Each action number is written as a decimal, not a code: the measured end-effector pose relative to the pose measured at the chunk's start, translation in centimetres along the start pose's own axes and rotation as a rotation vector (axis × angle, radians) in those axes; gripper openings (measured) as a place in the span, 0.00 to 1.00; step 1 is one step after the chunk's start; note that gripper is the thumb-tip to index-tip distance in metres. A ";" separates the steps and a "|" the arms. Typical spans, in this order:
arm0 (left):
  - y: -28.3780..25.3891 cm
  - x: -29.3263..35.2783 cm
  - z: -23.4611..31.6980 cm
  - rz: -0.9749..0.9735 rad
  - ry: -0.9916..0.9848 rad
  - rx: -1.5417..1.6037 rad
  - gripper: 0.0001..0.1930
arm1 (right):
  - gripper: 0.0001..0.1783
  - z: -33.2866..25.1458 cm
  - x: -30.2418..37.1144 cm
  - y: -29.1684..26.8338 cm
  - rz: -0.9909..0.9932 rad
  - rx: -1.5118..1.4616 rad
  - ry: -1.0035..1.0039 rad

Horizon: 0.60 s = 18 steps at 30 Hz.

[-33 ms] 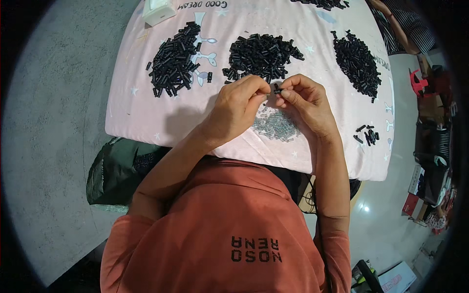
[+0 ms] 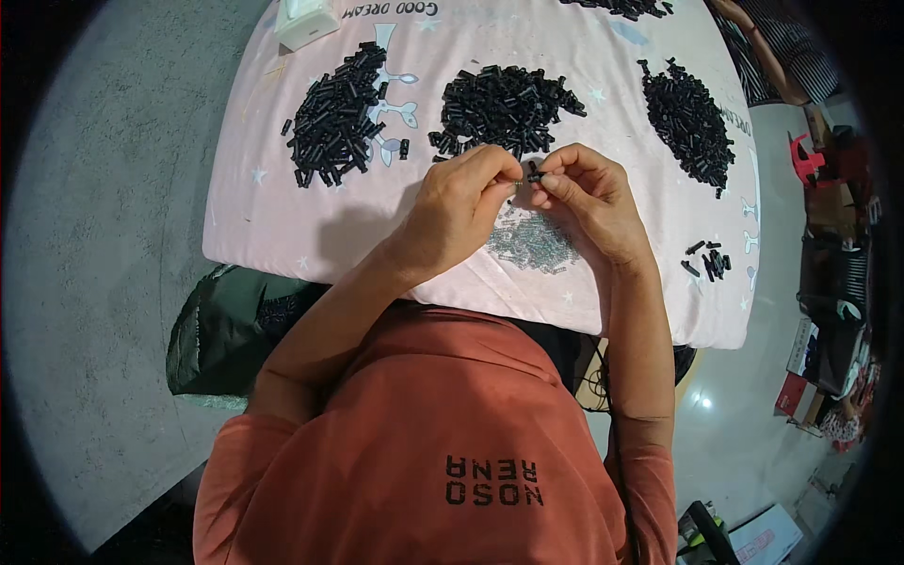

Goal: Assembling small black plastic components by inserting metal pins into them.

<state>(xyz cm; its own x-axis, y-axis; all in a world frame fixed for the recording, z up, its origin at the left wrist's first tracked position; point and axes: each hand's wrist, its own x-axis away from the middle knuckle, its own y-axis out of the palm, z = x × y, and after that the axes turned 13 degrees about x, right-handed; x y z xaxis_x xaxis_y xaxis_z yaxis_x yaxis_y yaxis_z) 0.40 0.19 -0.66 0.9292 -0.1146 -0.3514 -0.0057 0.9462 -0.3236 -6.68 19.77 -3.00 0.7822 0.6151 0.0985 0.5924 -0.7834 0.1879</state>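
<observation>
Pinching a small black part (image 2: 534, 173) between thumb and fingertips, the person's right hand (image 2: 598, 198) faces the left hand (image 2: 459, 202), whose thumb and forefinger press together on a tiny metallic piece (image 2: 518, 183), too small to identify. A narrow gap seems to separate the two pieces. Almost nothing differs from the picture just before: both hands keep the same place and grip, so the work appears to be at a brief, steady hold, the two pieces lined up near each other but not joined.

Counting what lies about the fingers, there is one black part in the right fingertips and one metallic piece in the left. Just below the fingers, toward the person, is one heap of tiny, shiny pieces (image 2: 532, 245), too many to count. Four heaps of black parts show: a middle heap (image 2: 504, 108) just beyond the fingertips, a left heap (image 2: 334, 122), a right heap (image 2: 689, 127), and a far heap (image 2: 626, 6) cut off by the upper edge. Right of the fingers and nearer the person lies a loose cluster (image 2: 718, 264) of roughly eight black parts.
</observation>
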 end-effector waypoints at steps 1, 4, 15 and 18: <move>0.1 0.0 0.0 0.008 -0.008 0.027 0.05 | 0.04 0.0 0.0 0.0 -0.015 0.002 0.002; 0.1 -0.2 0.1 -0.004 0.003 0.034 0.06 | 0.04 -0.1 0.0 0.0 -0.051 0.021 -0.002; -0.5 -0.9 1.0 -0.093 -0.171 0.199 0.05 | 0.04 -0.5 0.1 -0.4 -0.153 0.068 0.035; -1.1 -1.5 0.9 -0.066 -0.231 0.247 0.03 | 0.04 -0.1 -0.1 -0.8 -0.095 0.001 -0.045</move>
<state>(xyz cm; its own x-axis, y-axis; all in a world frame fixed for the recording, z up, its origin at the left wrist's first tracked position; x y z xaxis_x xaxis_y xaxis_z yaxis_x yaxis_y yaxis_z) -0.63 -0.36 1.03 0.9838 -0.1331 -0.1199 0.1205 0.9870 -0.1066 -7.22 20.38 -3.05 0.7306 0.6818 0.0367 0.6641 -0.7222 0.1934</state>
